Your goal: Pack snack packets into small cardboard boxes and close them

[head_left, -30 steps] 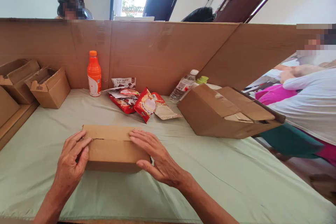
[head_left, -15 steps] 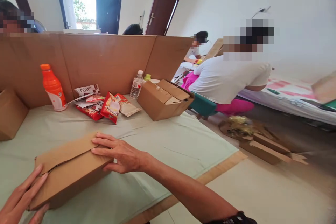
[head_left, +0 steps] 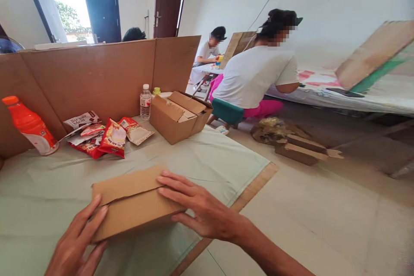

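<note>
A brown cardboard box [head_left: 136, 207] with its top flaps folded down rests on the cloth-covered table in front of me. My left hand [head_left: 79, 239] grips its left end, fingers over the top edge and thumb low on the side. On the opposite end, my right hand [head_left: 194, 202] has its fingers laid across the flaps and its thumb against the near side. A narrow seam runs between the flaps from one hand to the other. What is inside the box is hidden.
Behind lie several snack packets [head_left: 111, 138], an orange bottle [head_left: 30, 127], a clear water bottle [head_left: 145, 102] and another cardboard box [head_left: 176, 123]. A tall cardboard panel [head_left: 93, 82] borders the table. A person in a white shirt [head_left: 255, 75] sits at right, near an open carton [head_left: 300, 151] on the floor.
My view has swung to the right, and the table things appear farther left. The box and both hands now sit farther right in view, with the hands still on its ends.
</note>
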The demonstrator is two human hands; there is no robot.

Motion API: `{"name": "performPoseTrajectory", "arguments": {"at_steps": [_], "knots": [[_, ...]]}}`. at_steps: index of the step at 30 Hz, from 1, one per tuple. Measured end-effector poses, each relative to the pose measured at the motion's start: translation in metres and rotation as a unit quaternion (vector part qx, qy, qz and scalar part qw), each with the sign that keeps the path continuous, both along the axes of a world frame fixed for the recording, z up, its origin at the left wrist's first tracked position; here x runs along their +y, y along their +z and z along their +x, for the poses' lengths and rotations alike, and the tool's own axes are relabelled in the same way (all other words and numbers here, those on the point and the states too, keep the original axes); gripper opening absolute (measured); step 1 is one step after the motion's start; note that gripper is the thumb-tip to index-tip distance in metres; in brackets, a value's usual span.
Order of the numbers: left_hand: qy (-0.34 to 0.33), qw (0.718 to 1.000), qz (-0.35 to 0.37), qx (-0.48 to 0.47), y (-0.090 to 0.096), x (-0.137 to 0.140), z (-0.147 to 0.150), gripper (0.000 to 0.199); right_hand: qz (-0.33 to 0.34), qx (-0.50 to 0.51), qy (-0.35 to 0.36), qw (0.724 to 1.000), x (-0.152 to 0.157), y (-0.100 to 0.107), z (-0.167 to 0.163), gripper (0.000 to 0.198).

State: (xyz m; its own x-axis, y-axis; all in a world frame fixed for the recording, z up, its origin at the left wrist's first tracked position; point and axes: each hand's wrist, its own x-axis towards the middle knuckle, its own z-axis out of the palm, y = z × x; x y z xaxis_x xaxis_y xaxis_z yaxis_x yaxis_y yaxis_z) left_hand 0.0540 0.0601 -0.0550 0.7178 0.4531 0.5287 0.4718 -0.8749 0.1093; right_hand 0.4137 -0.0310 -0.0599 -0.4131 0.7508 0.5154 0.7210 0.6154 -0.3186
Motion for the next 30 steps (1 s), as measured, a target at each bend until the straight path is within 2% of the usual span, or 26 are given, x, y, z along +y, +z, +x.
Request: {"name": "performPoseTrajectory", "arguments": {"at_steps": [3,8,11,14,18,21,24,27,30], "knots": [[-0.089,0.994,-0.042,0.04,0.009,0.025,0.099,0.054,0.017,-0.016,-0.131,0.991,-0.038,-0.01,0.06,0.056],[-0.183,0.974,-0.054,0.118,0.021,0.062,0.279,0.052,0.081,-0.055,-0.324,0.941,-0.084,-0.031,0.157,0.051],[-0.191,0.972,-0.03,0.131,0.026,0.068,0.37,0.036,0.106,-0.069,-0.415,0.901,-0.091,-0.041,0.199,0.046],[-0.169,0.978,-0.006,0.119,0.023,0.057,0.427,0.034,0.113,-0.072,-0.497,0.858,-0.082,-0.047,0.219,0.047],[-0.171,0.978,-0.003,0.12,0.007,0.041,0.453,0.042,0.111,-0.099,-0.567,0.81,-0.06,-0.049,0.22,0.046],[-0.19,0.972,-0.021,0.137,-0.004,0.043,0.455,0.061,0.113,-0.114,-0.579,0.799,-0.048,-0.05,0.216,0.044],[-0.208,0.965,-0.05,0.154,-0.005,0.05,0.454,0.074,0.107,-0.119,-0.589,0.792,-0.045,-0.051,0.215,0.043],[-0.198,0.963,-0.083,0.16,-0.005,0.048,0.444,0.076,0.102,-0.128,-0.594,0.788,-0.042,-0.053,0.216,0.043],[-0.185,0.963,-0.111,0.16,-0.01,0.034,0.41,0.073,0.106,-0.136,-0.595,0.785,-0.034,-0.055,0.217,0.045]]}}
